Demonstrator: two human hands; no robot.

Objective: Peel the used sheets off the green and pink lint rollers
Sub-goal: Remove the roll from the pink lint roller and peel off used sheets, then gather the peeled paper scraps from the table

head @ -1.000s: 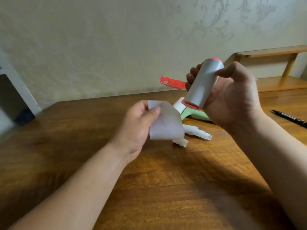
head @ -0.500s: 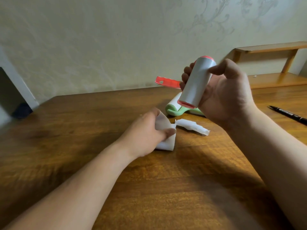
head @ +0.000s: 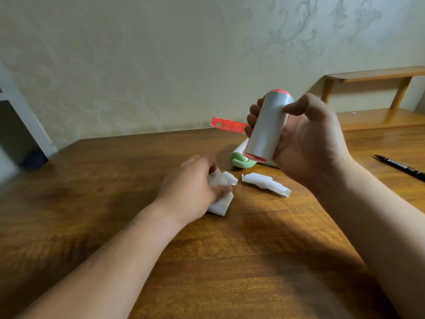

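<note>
At the right of centre of the frame, the pink lint roller (head: 268, 127) is held up above the wooden table (head: 230, 261) by the right hand (head: 305, 139), the fingers wrapped behind the drum and the thumb pressed on its front, so the grip is closed around it. The pink handle (head: 228, 125) is seen jutting out to the left behind the fingers. Just below it the green lint roller (head: 240, 155) is lying on the table, partly hidden by the drum. At the centre of the frame, a crumpled peeled sheet (head: 220, 199) is pinched between thumb and fingers of the left hand (head: 193, 187), low at the tabletop. A second torn sheet (head: 265, 184) lies loose just to its right. A black pen (head: 400, 168) rests at the right edge.

The sheets are judged to be light, thin and limp, sticky on one face, and easily torn. The next layer is best taken by a lifted corner at its seam, while the stiff drum is steadied by its ends or handle.
</note>
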